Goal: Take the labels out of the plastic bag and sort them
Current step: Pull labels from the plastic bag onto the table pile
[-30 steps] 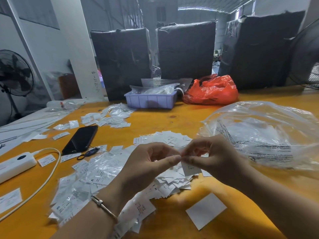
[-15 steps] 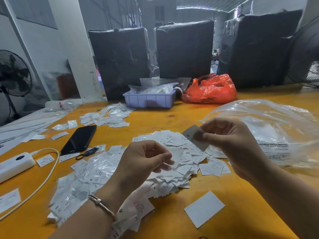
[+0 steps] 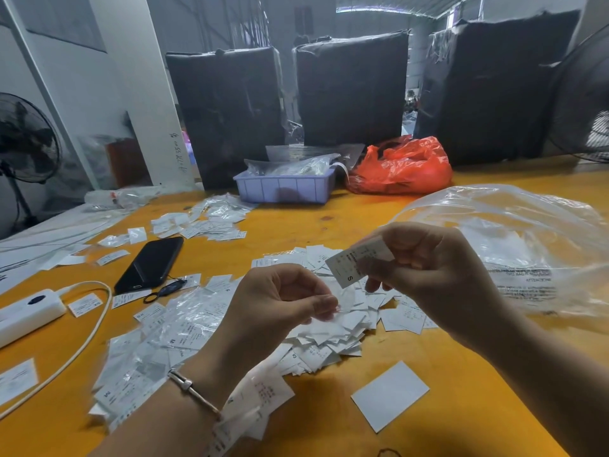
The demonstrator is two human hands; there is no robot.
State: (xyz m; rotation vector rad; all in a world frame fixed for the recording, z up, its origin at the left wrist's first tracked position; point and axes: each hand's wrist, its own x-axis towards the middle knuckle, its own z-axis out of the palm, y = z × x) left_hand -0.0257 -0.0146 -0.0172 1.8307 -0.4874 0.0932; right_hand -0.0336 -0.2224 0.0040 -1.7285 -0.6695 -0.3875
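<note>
Far left on worktop (image 3: 329, 433): phone (image 3: 150, 263) and charger cable parked clear of sorting area. Left of centre: emptied sleeves heaped apart from bare labels (image 3: 333, 338) at centre, presumably to keep wrappers and contents separate. Left hand (image 3: 280, 305) pinching a thin clear sleeve, barely discernible. Right hand (image 3: 428, 272) gripping one label (image 3: 354, 263) raised just above pile, "S" facing up, likely for size reading; finer print illegible. Large plastic bag (image 3: 514, 245) right, contents unclear, cut off by frame.
</note>
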